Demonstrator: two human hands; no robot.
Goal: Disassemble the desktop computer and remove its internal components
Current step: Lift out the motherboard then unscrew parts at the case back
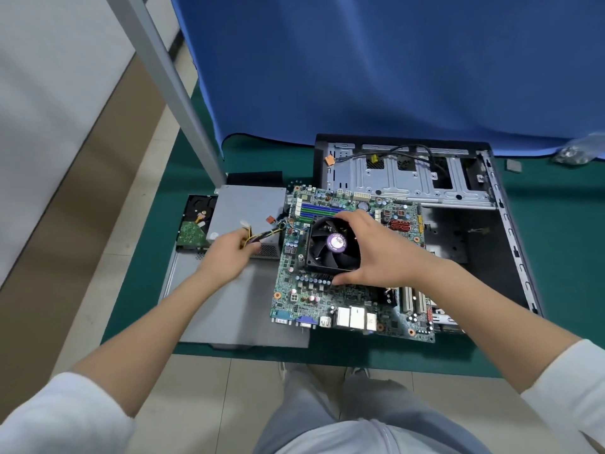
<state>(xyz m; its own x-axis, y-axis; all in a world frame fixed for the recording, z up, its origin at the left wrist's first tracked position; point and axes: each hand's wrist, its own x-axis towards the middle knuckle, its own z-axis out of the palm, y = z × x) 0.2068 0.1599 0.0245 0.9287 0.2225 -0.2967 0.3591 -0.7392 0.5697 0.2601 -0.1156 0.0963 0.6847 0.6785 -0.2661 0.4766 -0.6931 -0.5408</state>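
A green motherboard (347,299) lies partly over the open black computer case (484,244) and partly over a grey side panel (235,309). On it sits a black CPU cooler fan (330,247) with a purple label. My right hand (379,253) grips the fan housing from the right, with fingers on its top edge and thumb at its lower edge. My left hand (229,253) holds a bundle of yellow and black power cables (265,235) that run from the grey power supply (248,211) to the left of the board.
A hard drive (193,229) lies left of the power supply. The case's metal drive cage (409,178) with black cables sits at the back. A grey post (173,90) and a blue cloth (393,67) stand behind. Everything rests on a green mat (556,290).
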